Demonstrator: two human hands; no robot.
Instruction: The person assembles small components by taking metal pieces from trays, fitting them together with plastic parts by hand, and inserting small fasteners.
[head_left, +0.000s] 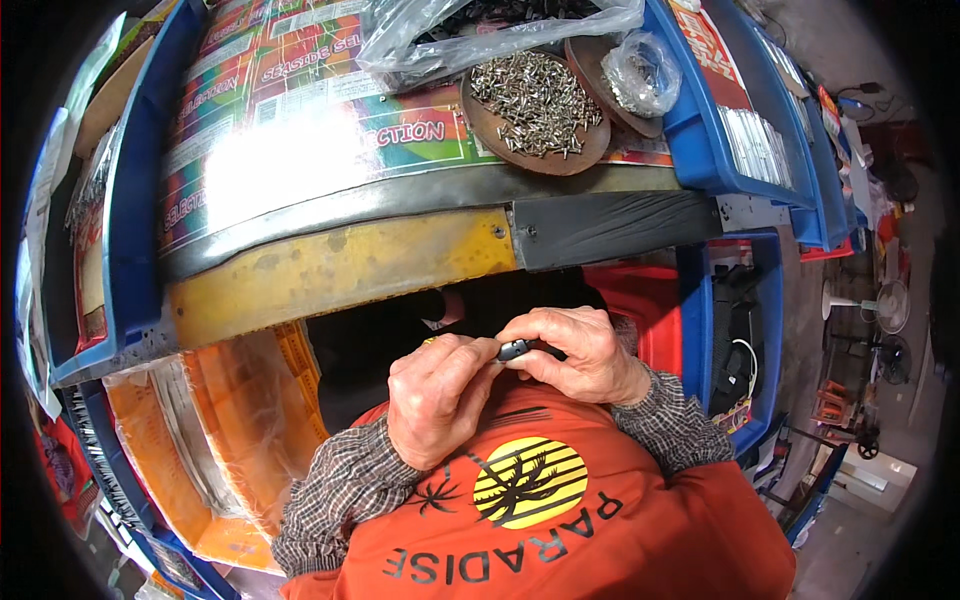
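Close in front of my red apron, both hands meet on a small black plastic part [514, 350] with a rounded end; its exact kind I cannot make out. The fingertips of my left hand [440, 392] pinch one end of it. My right hand [580, 352] is closed round the other end, thumb below and bent forefinger above, and hides much of it. Past the table edge, a round brown dish [540, 108] holds many small silvery screws or rivets. Neither hand touches the table.
A yellow and black table edge [350, 262] runs across ahead of my hands. Beside the dish lies a clear plastic bag [400, 45] with dark pieces. Blue bins [725, 150] stand right, another [135, 210] left. An orange-lined box [240, 430] sits lower left, a red bin [655, 310] right.
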